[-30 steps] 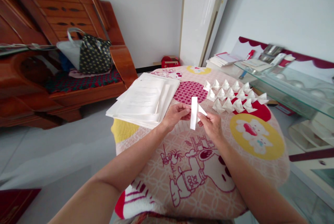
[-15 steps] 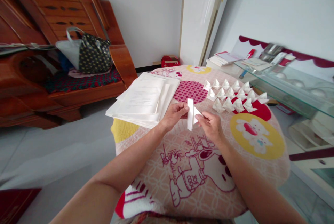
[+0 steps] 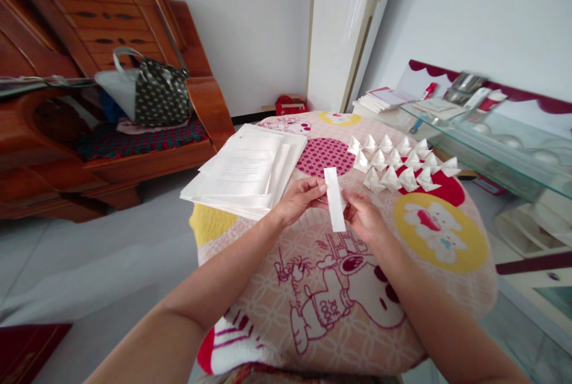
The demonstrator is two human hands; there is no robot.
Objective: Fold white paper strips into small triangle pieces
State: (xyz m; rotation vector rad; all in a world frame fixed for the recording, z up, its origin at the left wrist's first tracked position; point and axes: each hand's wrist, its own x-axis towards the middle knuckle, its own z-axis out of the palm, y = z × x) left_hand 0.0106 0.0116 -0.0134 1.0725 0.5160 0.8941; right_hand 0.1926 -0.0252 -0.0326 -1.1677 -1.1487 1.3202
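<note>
Snoopy-print tablecloth [image 3: 366, 348] below, folded white paper strip [image 3: 335, 202] upright between hands, left hand [image 3: 300, 200] pinching its left edge, right hand [image 3: 364, 216] at its right edge, can't tell if clamped.

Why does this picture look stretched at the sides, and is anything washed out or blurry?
In the head view, the wooden bench slants and stretches, probably from a wide lens; in that same view, the folded paper looks almost featureless, the printed sheet is too soft to read, and pale glare streaks the floor.
</note>
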